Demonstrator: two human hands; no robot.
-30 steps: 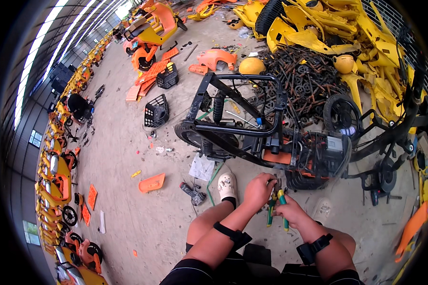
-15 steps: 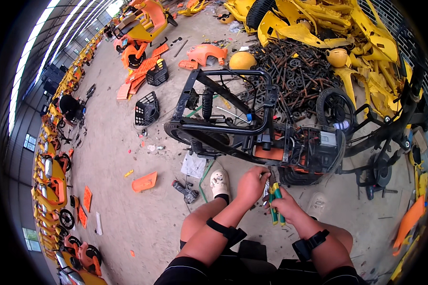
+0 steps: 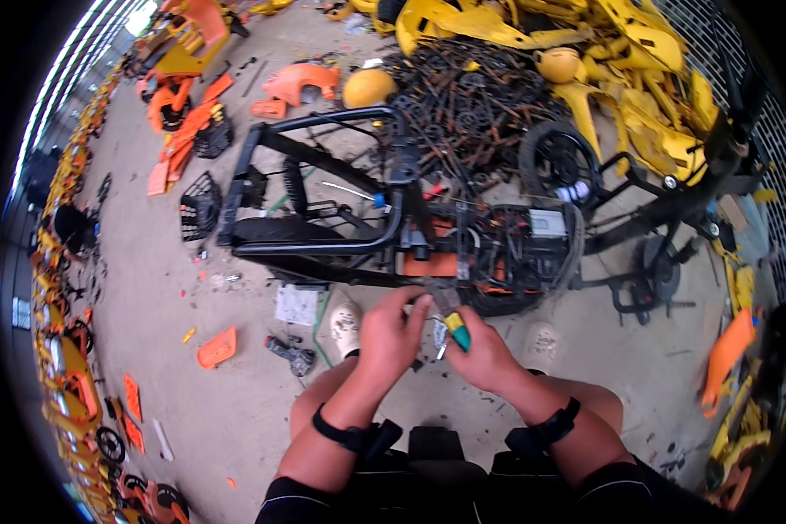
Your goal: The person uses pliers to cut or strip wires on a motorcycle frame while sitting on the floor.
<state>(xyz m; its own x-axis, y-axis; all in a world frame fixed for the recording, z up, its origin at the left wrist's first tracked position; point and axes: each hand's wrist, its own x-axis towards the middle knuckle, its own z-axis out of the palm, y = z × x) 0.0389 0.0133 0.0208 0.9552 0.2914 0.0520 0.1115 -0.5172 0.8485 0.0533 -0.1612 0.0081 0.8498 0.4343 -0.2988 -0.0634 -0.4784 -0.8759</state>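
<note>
Right hand point(image 3: 489, 356) grips pliers point(image 3: 460, 335) (green-yellow) — frame edge point(image 3: 341, 272) just ahead.

My hands point(image 3: 391, 332) are bare; a black strap point(image 3: 339, 433) circles each forearm. My black sleeves point(image 3: 301, 501) carry thin pale piping, and I wear cream clogs point(image 3: 346, 325) with a black sock point(image 3: 352, 353).

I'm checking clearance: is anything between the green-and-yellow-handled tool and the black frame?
Nothing visible: the tool, in the right hand, points toward the black frame. The left hand is just beside its head; contact with the frame is unclear.
</note>
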